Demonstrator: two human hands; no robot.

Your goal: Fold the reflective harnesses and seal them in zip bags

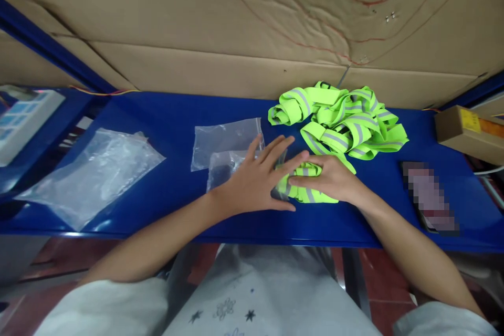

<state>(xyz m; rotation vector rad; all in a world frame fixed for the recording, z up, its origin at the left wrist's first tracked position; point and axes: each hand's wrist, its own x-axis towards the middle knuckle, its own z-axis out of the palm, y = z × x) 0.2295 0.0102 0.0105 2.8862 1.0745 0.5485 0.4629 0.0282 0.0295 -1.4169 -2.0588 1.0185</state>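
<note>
My right hand (pixel 334 177) grips a folded bundle of neon yellow-green reflective strap (pixel 313 195) with grey stripes, low over the blue table. The bundle's left end is at the mouth of a clear plastic bag (pixel 220 165), partly inside it as far as I can see. Across that bag lies my left hand (pixel 260 176), fingers spread and palm down, hiding much of it. Another clear bag (pixel 224 136) rests flat just behind. Beyond my right hand a loose heap of the same reflective straps (pixel 354 121) is piled against the back panel.
Several clear bags lie in a stack (pixel 98 168) on the left of the blue table (pixel 165 210). A phone (pixel 431 199) is at the right, near a cardboard box (pixel 470 134). A white-and-blue object (pixel 27 123) sits far left. Cardboard (pixel 197 26) lines the back.
</note>
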